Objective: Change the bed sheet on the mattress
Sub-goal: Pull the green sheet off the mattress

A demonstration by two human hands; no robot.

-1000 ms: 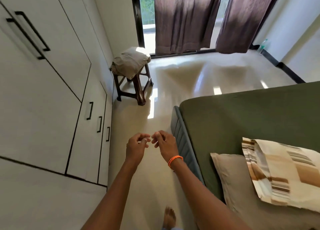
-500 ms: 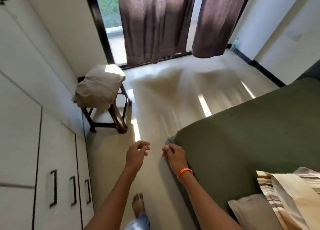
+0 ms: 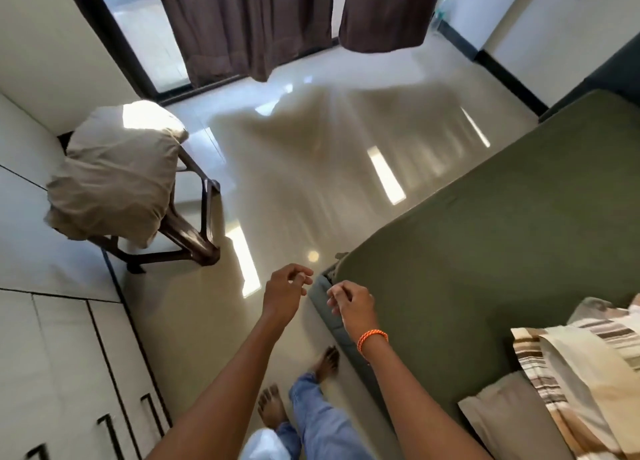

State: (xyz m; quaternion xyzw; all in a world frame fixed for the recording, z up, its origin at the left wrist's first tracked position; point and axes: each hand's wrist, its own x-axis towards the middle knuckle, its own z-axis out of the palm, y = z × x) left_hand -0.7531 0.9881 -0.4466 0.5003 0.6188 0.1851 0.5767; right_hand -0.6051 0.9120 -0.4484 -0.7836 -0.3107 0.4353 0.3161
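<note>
- Striped beige-and-brown pillow and plain grey pillow lie cut off at lower right
- Left hand and right hand hover, fingers loosely curled, holding nothing, near the mattress corner
- Olive-green bed sheet covers the mattress
- Beige bundled cloth hides the brown stool's seat

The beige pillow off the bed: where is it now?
In the head view, upper left: the beige pillow lies on the brown stool, between the wardrobe and the curtains.
</note>
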